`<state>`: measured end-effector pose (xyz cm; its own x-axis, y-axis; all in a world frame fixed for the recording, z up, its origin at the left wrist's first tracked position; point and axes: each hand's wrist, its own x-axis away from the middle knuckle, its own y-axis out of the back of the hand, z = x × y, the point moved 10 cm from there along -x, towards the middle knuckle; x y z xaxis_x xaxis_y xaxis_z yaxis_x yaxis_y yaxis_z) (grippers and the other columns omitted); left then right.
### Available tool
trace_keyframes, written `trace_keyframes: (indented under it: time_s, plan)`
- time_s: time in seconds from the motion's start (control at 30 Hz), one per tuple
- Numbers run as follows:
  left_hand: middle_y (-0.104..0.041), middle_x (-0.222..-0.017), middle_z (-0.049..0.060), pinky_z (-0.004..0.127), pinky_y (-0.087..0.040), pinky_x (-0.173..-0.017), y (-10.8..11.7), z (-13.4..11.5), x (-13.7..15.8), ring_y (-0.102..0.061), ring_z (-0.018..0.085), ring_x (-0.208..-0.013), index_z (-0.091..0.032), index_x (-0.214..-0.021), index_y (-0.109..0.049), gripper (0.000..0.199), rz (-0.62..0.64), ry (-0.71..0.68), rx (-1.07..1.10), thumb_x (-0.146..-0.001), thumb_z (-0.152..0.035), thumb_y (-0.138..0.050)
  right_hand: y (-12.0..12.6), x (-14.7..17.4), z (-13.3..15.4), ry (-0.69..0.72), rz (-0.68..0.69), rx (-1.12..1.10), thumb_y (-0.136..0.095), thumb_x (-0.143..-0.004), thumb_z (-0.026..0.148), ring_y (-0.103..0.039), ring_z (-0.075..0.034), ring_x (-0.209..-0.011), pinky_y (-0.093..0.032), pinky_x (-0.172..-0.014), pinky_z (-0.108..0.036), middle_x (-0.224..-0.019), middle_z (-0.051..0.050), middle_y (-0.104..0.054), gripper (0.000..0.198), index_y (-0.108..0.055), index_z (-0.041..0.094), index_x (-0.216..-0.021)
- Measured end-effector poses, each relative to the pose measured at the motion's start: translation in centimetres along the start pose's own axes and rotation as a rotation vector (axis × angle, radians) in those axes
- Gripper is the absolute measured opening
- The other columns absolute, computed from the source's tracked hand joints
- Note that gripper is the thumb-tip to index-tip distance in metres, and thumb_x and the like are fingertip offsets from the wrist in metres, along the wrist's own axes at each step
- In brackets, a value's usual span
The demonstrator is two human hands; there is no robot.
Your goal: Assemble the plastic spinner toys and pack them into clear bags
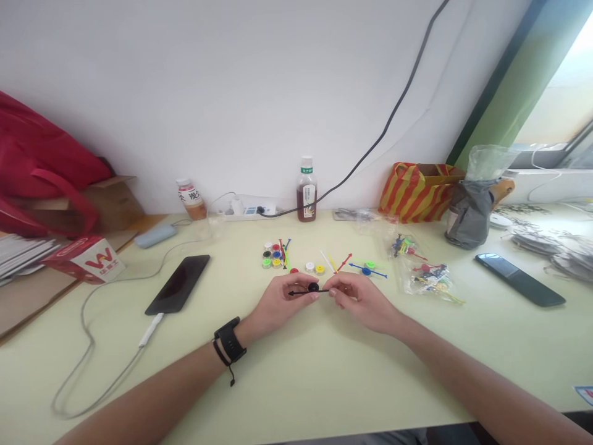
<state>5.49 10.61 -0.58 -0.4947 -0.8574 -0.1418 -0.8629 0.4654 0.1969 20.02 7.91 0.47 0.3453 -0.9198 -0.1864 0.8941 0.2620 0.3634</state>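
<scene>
I have both hands near each other over the worktop. The left hand is clamped on a black disc between thumb and finger, and the right hand pinches the tail of a black arrow, which points left across the left hand's grip (I can't tell whether arrow and disc are joined). Just beyond my fingers sit a white disc and a yellow disc, with a loose red arrow to their right. Further right, a blue arrow lies by a blue disc. Clear bags of similar parts rest beyond those. At the back, a bottle stands upright near the wall; a phone with a cable plugged in lies well to the left.
</scene>
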Motion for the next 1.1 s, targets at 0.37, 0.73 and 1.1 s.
trace_keyframes:
  time_s: [0.37,0.73,1.1]
  plan:
    - [-0.077,-0.104,0.008,0.032,-0.06,-0.089,0.3,-0.5,0.0,-0.072,0.02,-0.096,-0.016,-0.11,-0.074,0.029,-0.051,-0.073,-0.065,-0.088,-0.035,-0.079,1.6,0.5,2.3,0.183,-0.122,0.233,-0.052,-0.098,0.016,-0.059,-0.017,-0.078,-0.046,-0.066,-0.029,-0.087,-0.002,-0.065,0.018,-0.069,0.023,-0.101]
    - [-0.077,-0.106,0.008,0.035,-0.063,-0.091,0.1,-1.1,0.4,-0.075,0.021,-0.095,-0.018,-0.111,-0.076,0.025,-0.045,-0.128,-0.113,-0.089,-0.03,-0.078,0.7,0.8,3.3,0.252,-0.063,0.345,-0.048,-0.1,0.011,-0.059,-0.018,-0.082,-0.044,-0.065,-0.028,-0.091,-0.003,-0.065,0.021,-0.066,0.023,-0.102]
    - [-0.077,-0.107,0.008,0.034,-0.064,-0.088,0.5,-1.9,0.7,-0.073,0.021,-0.099,-0.02,-0.11,-0.078,0.023,-0.085,-0.143,-0.207,-0.089,-0.029,-0.076,0.2,1.2,3.8,0.352,-0.059,0.435,-0.047,-0.102,0.009,-0.063,-0.018,-0.086,-0.047,-0.074,-0.031,-0.096,-0.004,-0.067,0.023,-0.065,0.023,-0.108]
